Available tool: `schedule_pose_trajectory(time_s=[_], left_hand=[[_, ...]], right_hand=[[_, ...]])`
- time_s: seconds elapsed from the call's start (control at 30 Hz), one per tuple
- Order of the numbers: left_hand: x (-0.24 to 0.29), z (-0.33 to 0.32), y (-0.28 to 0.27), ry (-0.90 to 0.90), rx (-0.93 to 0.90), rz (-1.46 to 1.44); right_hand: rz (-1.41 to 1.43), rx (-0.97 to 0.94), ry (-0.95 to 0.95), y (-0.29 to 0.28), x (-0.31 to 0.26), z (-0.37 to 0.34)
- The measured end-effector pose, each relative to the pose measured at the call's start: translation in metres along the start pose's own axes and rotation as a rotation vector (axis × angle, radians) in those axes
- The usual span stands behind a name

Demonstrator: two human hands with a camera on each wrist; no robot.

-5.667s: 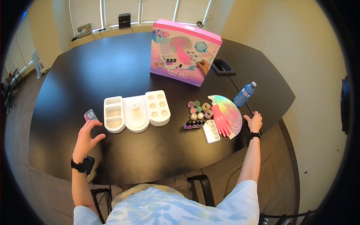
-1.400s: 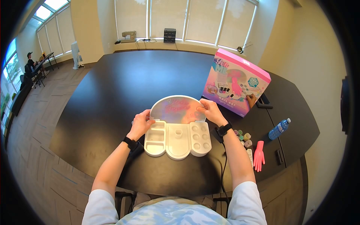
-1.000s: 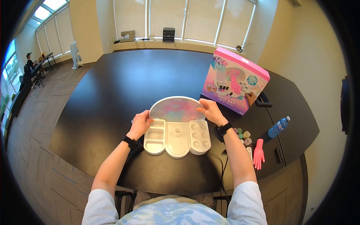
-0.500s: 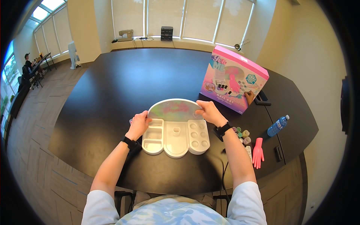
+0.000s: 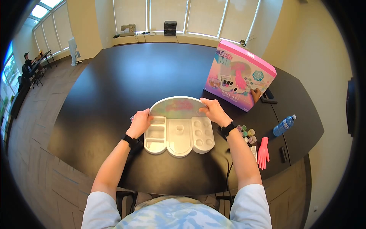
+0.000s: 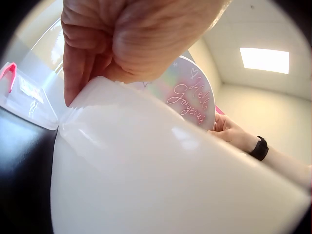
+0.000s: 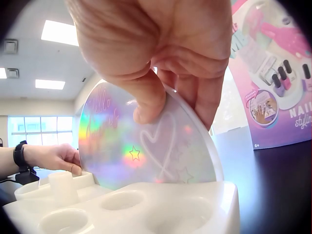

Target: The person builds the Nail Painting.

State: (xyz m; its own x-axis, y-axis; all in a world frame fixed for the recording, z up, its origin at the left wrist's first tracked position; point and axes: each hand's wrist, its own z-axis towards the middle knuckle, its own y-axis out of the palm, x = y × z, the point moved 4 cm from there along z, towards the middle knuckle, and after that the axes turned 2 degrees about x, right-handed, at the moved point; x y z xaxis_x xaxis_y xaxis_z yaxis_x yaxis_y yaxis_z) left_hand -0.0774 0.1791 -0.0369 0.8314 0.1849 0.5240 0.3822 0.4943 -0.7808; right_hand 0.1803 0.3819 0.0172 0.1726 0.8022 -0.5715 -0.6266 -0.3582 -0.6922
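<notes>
A half-round iridescent board (image 5: 175, 108) with a white rim and "Hello Gorgeous" lettering stands upright along the back of a white plastic tray (image 5: 179, 147). My right hand (image 5: 214, 112) pinches the board's right upper edge, thumb on the printed face and fingers behind, as the right wrist view shows. At the tray's back left corner, my left hand (image 5: 140, 123) grips the wall beside the board's lower left edge. Its fingers (image 6: 78, 83) reach behind that corner; the thumb (image 7: 73, 169) shows on the inner side in the right wrist view. The board's bottom edge is hidden behind the tray.
A nail art box (image 5: 240, 76) stands at the back right. Small pots (image 5: 251, 132), a pink model hand (image 5: 263, 153) and a water bottle (image 5: 284, 125) are to the right. A clear case (image 6: 29, 97) lies beyond my left hand. A black cable (image 5: 228, 173) crosses the table's front.
The board, earlier lying at the right under the pink model hand, now stands behind the tray. Over the last second it has sunk lower there, both hands staying on it and the tray.
</notes>
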Motion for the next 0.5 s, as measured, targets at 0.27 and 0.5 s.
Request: schedule_pose_trajectory(time_s=[0.27,0.5], left_hand=[[0.011,0.01,-0.009,-0.049,-0.068,-0.029],[0.002,0.014,0.0,-0.046,-0.09,-0.041]], right_hand=[[-0.052,0.02,0.031,-0.008,-0.009,-0.002],[-0.043,0.073,0.056,-0.005,-0.008,-0.009]])
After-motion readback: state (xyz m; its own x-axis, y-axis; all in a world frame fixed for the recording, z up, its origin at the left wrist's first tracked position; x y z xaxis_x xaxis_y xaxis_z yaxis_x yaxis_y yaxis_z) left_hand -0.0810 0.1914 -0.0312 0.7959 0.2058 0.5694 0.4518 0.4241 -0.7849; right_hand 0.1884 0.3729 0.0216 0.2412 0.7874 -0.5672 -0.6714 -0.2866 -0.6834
